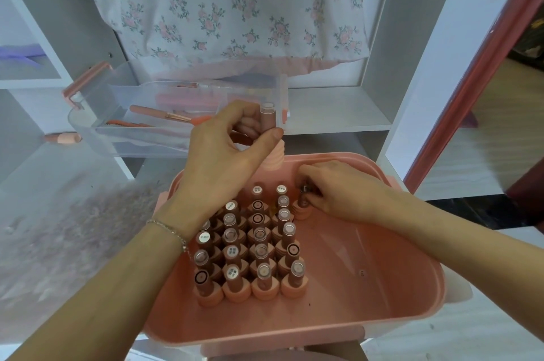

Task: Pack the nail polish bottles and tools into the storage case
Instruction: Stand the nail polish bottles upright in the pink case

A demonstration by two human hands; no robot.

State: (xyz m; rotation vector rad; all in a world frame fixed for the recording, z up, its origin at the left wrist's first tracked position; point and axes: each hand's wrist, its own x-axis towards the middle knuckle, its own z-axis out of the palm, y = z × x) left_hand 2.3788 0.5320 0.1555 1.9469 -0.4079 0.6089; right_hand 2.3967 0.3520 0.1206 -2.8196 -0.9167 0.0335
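A pink storage case (382, 310) sits low in the middle of the view. Several nail polish bottles (259, 246) with pink bases stand in rows in its left half. My left hand (223, 148) is raised above the case's far rim and grips one bottle (269, 122) upright, its ridged peach base showing under my thumb. My right hand (332, 187) reaches down inside the case at the far end of the rows and pinches the cap of another bottle (303, 204) standing on the case floor.
A clear tray (97, 113) with a pink handle rests on the white shelf (338, 110) behind the case, holding a pink brush (159, 113) and other tools. A pink stick (63, 138) lies left of it. Floral cloth (229, 7) hangs above. A red door frame (471, 81) stands right.
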